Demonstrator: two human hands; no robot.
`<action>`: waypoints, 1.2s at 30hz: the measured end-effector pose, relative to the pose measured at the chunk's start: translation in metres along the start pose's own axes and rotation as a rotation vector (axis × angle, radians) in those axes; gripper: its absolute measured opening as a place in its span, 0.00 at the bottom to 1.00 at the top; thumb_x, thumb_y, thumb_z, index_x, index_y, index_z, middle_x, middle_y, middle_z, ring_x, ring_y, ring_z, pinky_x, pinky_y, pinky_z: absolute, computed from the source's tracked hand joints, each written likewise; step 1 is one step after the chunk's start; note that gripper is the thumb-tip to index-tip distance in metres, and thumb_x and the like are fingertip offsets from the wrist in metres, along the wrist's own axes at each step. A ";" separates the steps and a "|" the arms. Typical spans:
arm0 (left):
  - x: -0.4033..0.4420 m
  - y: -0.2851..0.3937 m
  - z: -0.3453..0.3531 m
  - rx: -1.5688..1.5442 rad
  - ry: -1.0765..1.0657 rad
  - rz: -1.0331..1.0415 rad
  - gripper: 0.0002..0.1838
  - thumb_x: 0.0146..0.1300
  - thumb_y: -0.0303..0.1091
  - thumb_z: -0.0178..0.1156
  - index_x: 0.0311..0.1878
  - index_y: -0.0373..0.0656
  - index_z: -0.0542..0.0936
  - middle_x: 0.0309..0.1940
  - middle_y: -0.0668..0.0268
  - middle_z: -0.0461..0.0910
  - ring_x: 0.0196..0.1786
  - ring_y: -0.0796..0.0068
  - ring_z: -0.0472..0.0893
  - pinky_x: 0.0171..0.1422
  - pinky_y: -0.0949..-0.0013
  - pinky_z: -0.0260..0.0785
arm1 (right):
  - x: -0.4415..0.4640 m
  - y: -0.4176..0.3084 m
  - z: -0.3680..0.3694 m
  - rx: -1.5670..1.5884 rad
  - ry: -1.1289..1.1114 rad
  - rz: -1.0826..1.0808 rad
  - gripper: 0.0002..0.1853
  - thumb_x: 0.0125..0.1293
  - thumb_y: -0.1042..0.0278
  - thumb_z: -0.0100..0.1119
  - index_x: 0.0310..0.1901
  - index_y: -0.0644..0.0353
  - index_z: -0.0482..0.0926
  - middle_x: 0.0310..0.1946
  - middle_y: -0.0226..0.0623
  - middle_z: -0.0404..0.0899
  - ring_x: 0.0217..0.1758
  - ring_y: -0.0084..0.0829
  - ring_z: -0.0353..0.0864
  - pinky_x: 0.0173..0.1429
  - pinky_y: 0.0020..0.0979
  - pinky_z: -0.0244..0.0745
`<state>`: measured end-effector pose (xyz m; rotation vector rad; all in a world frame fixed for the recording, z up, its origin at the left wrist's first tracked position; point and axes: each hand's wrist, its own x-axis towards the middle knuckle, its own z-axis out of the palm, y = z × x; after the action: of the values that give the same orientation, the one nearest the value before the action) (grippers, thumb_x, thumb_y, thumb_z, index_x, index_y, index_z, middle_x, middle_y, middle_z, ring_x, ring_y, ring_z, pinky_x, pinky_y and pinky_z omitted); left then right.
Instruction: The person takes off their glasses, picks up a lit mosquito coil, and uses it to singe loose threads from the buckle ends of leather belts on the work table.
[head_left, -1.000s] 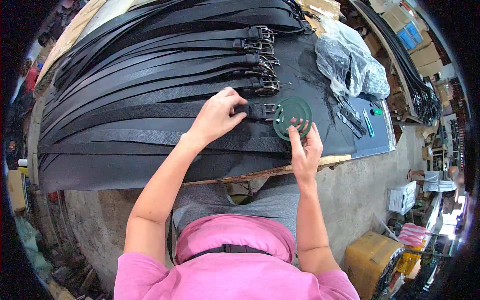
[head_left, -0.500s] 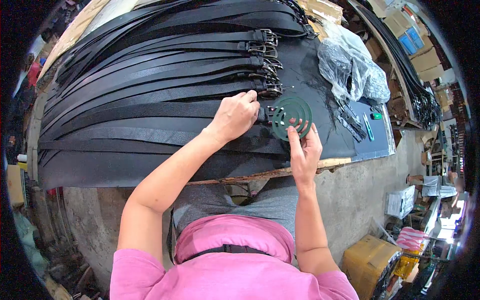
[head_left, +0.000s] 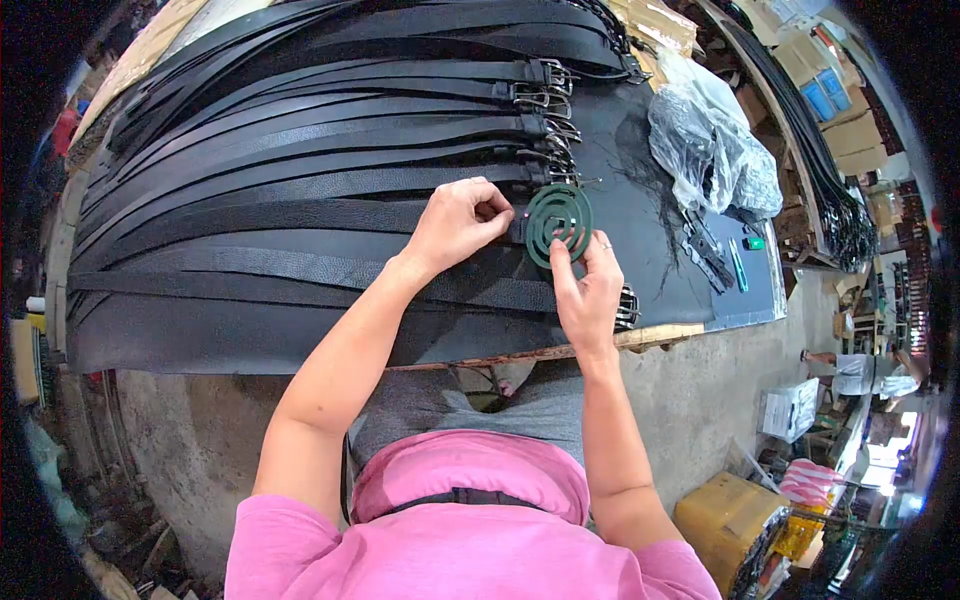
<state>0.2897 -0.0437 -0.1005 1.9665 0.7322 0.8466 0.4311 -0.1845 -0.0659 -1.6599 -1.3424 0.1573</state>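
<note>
A green spiral coil [head_left: 546, 222] is pinched at its centre between the thumb and fingers of my right hand [head_left: 588, 275]. It is held over the buckle end of a black belt [head_left: 350, 216]. Just left of the coil, my left hand [head_left: 462, 222] has thumb and forefinger pressed together at that belt's end; whatever lies between the fingertips is too small to make out. Another belt buckle [head_left: 627, 307] shows beside my right hand. More black belts with metal buckles [head_left: 558, 130] lie side by side beyond my hands.
On the table [head_left: 655, 290] are a clear plastic bag [head_left: 715, 140], loose black threads, black metal pieces [head_left: 706, 255], a teal cutter [head_left: 738, 265] and a green item [head_left: 753, 243]. A taped box [head_left: 730, 525] stands on the floor at right. Part of a person shows far right.
My right hand has moved left with the coil, uncovering the near buckle. My left hand shifted right, then slightly back, and stays close to the belt end. The view has shifted slightly.
</note>
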 end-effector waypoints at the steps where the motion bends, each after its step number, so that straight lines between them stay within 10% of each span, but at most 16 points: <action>1: 0.000 -0.001 0.000 -0.006 -0.002 0.007 0.08 0.58 0.31 0.69 0.37 0.36 0.85 0.31 0.61 0.83 0.32 0.73 0.81 0.37 0.70 0.75 | 0.001 -0.002 0.001 -0.008 -0.008 -0.005 0.05 0.65 0.77 0.58 0.41 0.68 0.79 0.38 0.51 0.79 0.41 0.52 0.77 0.46 0.46 0.72; 20: 0.001 -0.003 -0.012 -0.080 -0.132 0.047 0.10 0.58 0.26 0.66 0.44 0.36 0.84 0.34 0.61 0.82 0.36 0.72 0.83 0.41 0.70 0.77 | 0.000 -0.005 -0.010 -0.023 0.004 0.123 0.05 0.67 0.75 0.59 0.41 0.66 0.80 0.38 0.46 0.79 0.40 0.45 0.79 0.46 0.40 0.72; 26: -0.003 -0.003 -0.009 0.192 -0.205 0.400 0.18 0.53 0.24 0.66 0.50 0.41 0.85 0.46 0.58 0.77 0.50 0.60 0.78 0.55 0.64 0.74 | -0.012 0.007 -0.024 0.010 0.093 0.124 0.06 0.68 0.75 0.59 0.44 0.65 0.81 0.37 0.45 0.79 0.40 0.42 0.78 0.45 0.38 0.72; 36: -0.003 0.007 -0.012 0.226 -0.174 0.336 0.16 0.49 0.31 0.73 0.42 0.42 0.82 0.45 0.60 0.76 0.53 0.57 0.75 0.62 0.59 0.67 | -0.022 0.010 -0.034 0.070 0.135 0.153 0.06 0.69 0.76 0.59 0.44 0.65 0.81 0.36 0.43 0.79 0.39 0.39 0.78 0.45 0.36 0.72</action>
<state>0.2792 -0.0437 -0.0906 2.3762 0.4150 0.7994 0.4504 -0.2217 -0.0643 -1.6834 -1.0983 0.1769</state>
